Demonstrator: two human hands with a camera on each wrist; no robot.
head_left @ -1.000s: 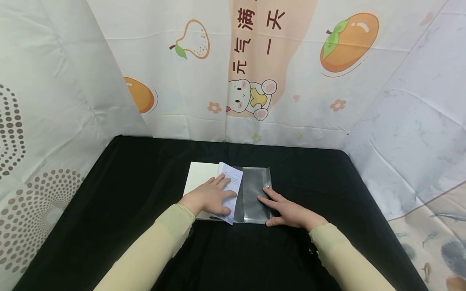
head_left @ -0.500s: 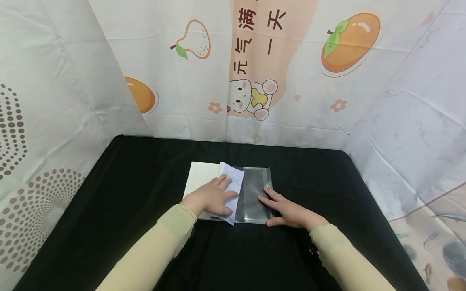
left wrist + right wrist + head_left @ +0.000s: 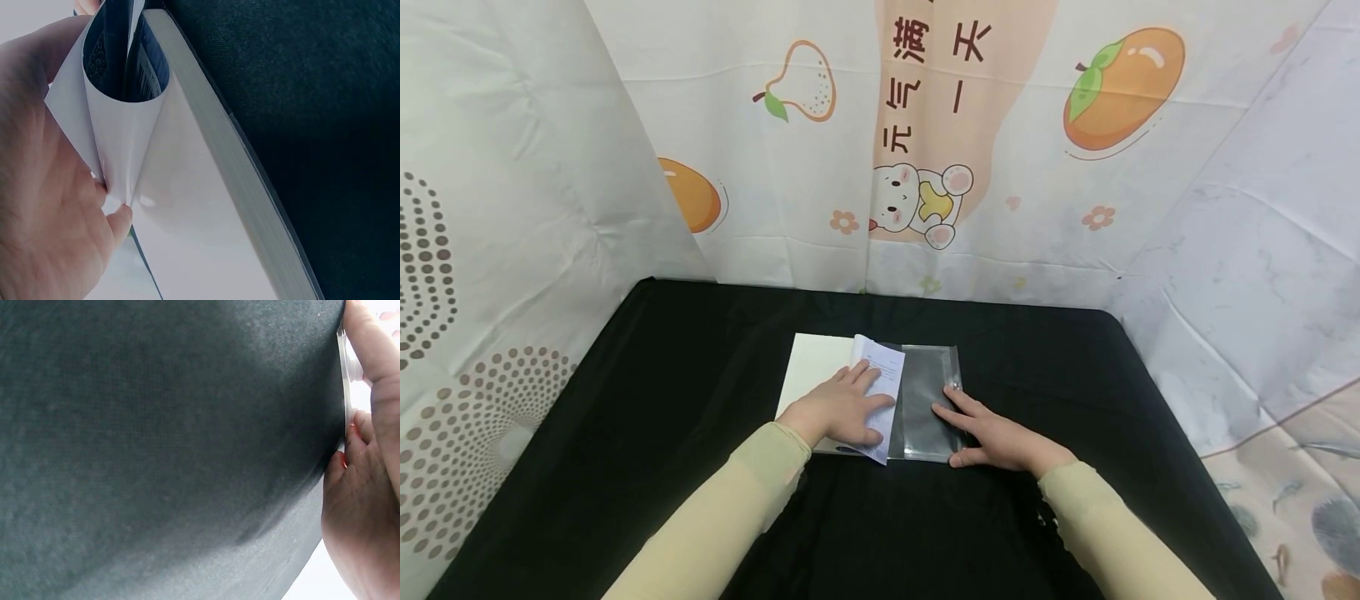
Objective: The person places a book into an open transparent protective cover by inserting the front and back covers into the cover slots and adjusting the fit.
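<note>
A thick book (image 3: pixel 810 367) lies on the black cloth, with a pale blank page facing up on its left side. Its printed cover sheet (image 3: pixel 889 379) is folded over to the right, and my left hand (image 3: pixel 835 408) rests on it with fingers spread. Seen from the left wrist, this curled cover (image 3: pixel 119 137) forms a loop above the page block (image 3: pixel 219 140), a barcode inside it. To the right a clear plastic book cover (image 3: pixel 925 383) lies flat. My right hand (image 3: pixel 1003 437) rests with spread fingers on the plastic's right edge; the right wrist view shows only part of that hand.
Black cloth (image 3: pixel 700 375) covers the table around the book. Behind it hangs a white curtain (image 3: pixel 760 183) with fruit and bear prints, and pale sheets (image 3: pixel 1247 250) close off the sides.
My left hand and the folded cover sheet have shifted slightly to the right. The right hand and the plastic cover stay in place.
</note>
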